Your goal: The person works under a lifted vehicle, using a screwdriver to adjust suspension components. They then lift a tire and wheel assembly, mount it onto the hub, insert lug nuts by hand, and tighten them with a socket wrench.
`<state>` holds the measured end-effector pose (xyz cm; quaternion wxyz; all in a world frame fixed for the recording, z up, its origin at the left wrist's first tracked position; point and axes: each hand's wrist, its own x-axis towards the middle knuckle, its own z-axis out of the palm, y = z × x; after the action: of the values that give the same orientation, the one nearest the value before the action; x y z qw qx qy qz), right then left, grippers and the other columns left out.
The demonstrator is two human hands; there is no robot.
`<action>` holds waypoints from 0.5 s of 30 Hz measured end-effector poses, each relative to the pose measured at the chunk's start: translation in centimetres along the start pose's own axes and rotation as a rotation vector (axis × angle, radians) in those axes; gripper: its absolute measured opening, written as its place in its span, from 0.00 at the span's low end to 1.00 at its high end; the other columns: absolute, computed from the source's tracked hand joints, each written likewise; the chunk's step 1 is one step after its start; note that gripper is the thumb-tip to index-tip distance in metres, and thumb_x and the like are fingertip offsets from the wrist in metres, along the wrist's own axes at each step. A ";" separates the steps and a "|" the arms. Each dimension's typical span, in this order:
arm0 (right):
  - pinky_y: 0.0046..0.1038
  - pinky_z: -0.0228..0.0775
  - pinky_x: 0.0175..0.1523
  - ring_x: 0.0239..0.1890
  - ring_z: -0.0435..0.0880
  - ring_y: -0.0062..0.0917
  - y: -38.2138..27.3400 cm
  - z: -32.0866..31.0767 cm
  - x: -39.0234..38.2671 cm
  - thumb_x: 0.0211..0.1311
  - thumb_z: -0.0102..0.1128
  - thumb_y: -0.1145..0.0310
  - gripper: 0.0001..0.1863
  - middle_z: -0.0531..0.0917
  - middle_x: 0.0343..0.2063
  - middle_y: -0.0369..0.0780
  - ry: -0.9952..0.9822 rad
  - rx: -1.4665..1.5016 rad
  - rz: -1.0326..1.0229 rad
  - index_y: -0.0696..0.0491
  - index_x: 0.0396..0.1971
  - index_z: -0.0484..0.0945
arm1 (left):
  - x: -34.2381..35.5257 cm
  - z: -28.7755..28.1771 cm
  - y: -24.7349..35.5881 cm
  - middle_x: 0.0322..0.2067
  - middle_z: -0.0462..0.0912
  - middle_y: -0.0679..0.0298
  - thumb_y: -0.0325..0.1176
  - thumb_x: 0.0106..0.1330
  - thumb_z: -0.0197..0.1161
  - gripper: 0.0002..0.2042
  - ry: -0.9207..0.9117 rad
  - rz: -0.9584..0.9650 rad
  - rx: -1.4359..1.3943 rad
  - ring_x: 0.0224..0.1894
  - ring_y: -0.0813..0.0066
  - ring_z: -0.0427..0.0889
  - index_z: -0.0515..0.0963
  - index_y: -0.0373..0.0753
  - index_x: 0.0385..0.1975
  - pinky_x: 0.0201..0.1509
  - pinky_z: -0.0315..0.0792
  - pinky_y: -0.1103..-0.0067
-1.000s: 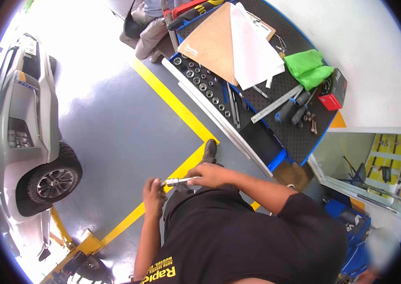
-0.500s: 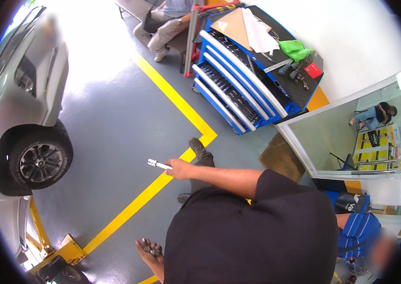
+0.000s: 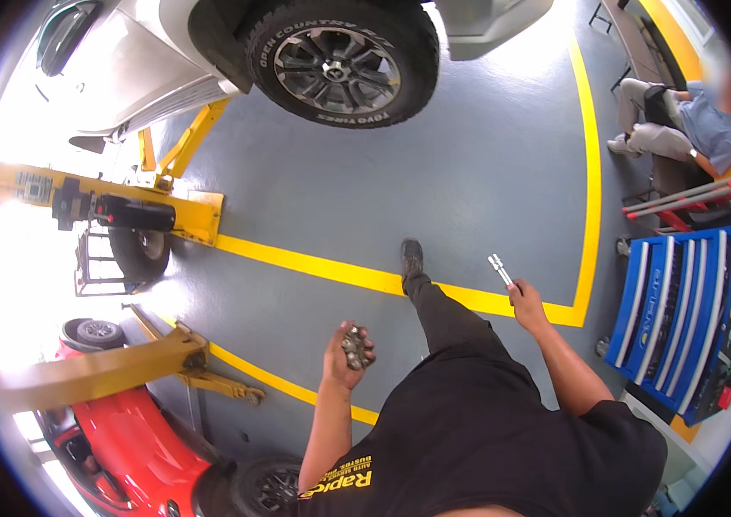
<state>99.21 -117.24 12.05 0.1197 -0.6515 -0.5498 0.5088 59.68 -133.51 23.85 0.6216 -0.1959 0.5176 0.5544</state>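
Observation:
My left hand is cupped palm-up around several metal lug nuts, held out in front of my body. Off to the right, my right hand grips the lower end of a chrome extension bar with a socket, its free end pointing up and away. Neither hand touches anything else. At the far side stands a silver vehicle, whose front wheel with a black tyre faces me.
A yellow lift post and a second lift base stand to the left. A red car is at lower left. To the right are a blue tool cabinet and a seated person. Yellow lines mark the grey floor.
My view has swung left, so the wheel is now ahead and the tool cabinet at the right. I have stepped forward. Both hands keep hold of what they carry.

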 end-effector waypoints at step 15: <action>0.46 0.78 0.40 0.32 0.86 0.46 -44.7 26.5 42.4 0.69 0.56 0.61 0.18 0.85 0.27 0.49 0.178 -0.373 -0.321 0.55 0.51 0.69 | 25.6 6.1 40.6 0.27 0.76 0.66 0.51 0.72 0.53 0.15 0.011 -0.117 0.293 0.29 0.69 0.78 0.74 0.48 0.31 0.30 0.71 0.72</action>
<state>46.33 -75.98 9.45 0.1246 -0.6092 -0.7176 0.3137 22.22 -103.53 17.59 0.6719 -0.1357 0.5842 0.4347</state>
